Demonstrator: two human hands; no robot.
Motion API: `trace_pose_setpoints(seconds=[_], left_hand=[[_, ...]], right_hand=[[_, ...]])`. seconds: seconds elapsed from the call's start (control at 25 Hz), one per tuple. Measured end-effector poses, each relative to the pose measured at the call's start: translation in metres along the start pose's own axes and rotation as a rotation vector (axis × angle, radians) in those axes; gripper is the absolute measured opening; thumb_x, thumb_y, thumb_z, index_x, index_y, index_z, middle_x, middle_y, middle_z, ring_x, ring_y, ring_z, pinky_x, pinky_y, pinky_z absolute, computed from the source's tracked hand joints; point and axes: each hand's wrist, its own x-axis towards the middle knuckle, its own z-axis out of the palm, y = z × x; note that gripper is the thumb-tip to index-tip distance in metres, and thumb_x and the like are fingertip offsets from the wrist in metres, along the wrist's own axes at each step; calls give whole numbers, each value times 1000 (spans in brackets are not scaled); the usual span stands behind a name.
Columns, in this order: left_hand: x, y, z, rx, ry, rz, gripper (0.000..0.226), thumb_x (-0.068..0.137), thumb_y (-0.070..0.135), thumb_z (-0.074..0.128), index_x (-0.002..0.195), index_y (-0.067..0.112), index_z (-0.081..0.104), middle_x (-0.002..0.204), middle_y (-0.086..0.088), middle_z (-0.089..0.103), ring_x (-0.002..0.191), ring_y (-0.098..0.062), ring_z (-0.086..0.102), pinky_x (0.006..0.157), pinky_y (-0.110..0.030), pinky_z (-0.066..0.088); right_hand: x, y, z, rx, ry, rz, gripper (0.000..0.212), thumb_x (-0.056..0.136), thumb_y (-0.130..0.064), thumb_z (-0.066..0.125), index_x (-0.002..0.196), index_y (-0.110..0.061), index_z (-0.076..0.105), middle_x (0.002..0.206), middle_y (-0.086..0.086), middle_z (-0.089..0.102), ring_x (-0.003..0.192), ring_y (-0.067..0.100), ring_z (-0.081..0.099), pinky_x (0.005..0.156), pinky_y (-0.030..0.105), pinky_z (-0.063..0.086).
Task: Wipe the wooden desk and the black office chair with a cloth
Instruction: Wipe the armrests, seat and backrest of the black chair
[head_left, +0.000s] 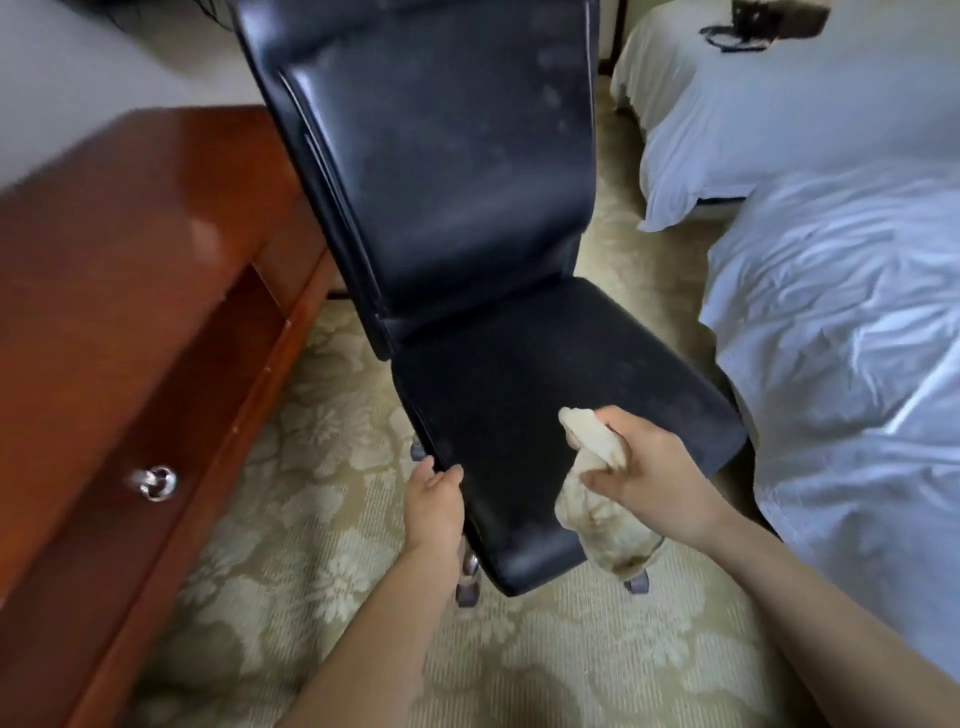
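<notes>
A pale green carpet (322, 519) with a cream floral pattern covers the floor of a bedroom. Two beds stand on the right, both in rumpled white bedding: the nearer bed (841, 338) fills the right edge, and the farther bed (753, 114) lies beyond it with a strip of carpet between them. Along the left runs the wooden desk (130, 249), reddish-brown and glossy, with drawer fronts facing the room.

The black office chair (457, 182) stands in the middle, between the desk and the nearer bed, its tall back close beside the desk's corner. Its leather looks dull and faintly smudged. The seat (545, 374) points toward the person, whose two bare forearms reach in from below.

The cloth (602, 519), cream with brownish marks, is bunched in the right hand (649, 467), which is closed firmly around it above the front of the seat. A short end pokes out above the fist, and the longer part hangs down past the seat's front edge. Whether it touches the leather cannot be told.

The left hand (434, 501) grips the seat's left front edge, thumb on top, fingers curled around the rim.

A round silver knob (154, 483) sits on one drawer. Two grey casters (466, 592) show under the seat.
</notes>
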Motion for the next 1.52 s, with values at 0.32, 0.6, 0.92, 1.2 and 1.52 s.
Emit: trace_pose_setpoints(seconds=[0.32, 0.6, 0.92, 1.2, 1.52], left_hand=[[-124, 201, -16, 113, -196, 257, 47, 99, 21, 47, 144, 23, 37, 147, -1, 41, 134, -17, 38, 106, -28, 29], [-160, 237, 39, -43, -217, 219, 43, 102, 30, 38, 144, 22, 37, 145, 0, 43, 132, -21, 42, 112, -39, 32], [-146, 271, 141, -198, -16, 237, 40, 101, 28, 41, 140, 21, 42, 145, -2, 43, 132, -23, 42, 107, -38, 35], [-101, 315, 184, -251, 65, 274, 40, 100, 30, 44, 139, 23, 42, 146, 1, 42, 132, -21, 42, 107, -39, 35], [-27, 412, 255, -186, -10, 289, 51, 100, 31, 46, 148, 26, 31, 152, 3, 32, 138, -21, 33, 114, -42, 29]], right_hand=[[24, -170, -136, -106, 110, -158, 46, 81, -17, 71, 123, -22, 54, 111, 0, 59, 100, 16, 56, 88, 26, 42], [34, -165, -180, 147, 156, -121, 44, 82, -17, 72, 121, -26, 55, 100, -15, 61, 96, 4, 55, 79, 7, 37], [120, -93, -298, -33, 7, -240, 30, 86, -13, 66, 114, -20, 62, 93, -15, 59, 87, 5, 55, 71, -2, 33], [213, -56, -344, -86, -46, -280, 17, 84, -3, 56, 95, -14, 62, 89, -4, 61, 83, 12, 57, 70, 10, 38], [335, -51, -366, -126, -7, -250, 17, 82, -1, 54, 97, -3, 63, 94, 1, 61, 89, 19, 58, 64, 8, 37]])
